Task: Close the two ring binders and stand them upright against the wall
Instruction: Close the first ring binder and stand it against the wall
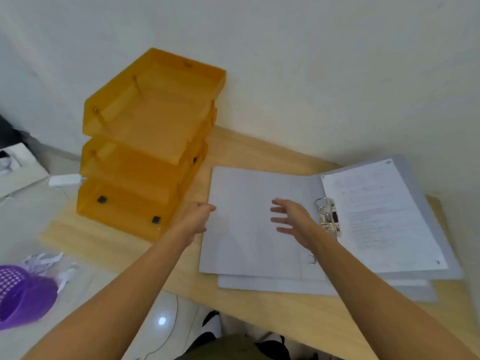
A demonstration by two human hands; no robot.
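A grey ring binder (249, 229) lies open and flat on the wooden table (259, 313), with its metal ring mechanism (329, 216) in the middle and printed sheets (384, 219) on its right half. A second grey binder (280, 285) lies under it, only its front edge showing. My left hand (197, 216) touches the left edge of the open cover, fingers curled around it. Just left of the rings, my right hand (291, 219) hovers over the left cover with fingers spread and nothing in it.
A stack of orange letter trays (145, 141) stands left of the binders against the white wall (311, 74). On the floor at left are a purple basket (23, 294) with crumpled paper and a white adapter (65, 180). Table's front edge runs near my body.
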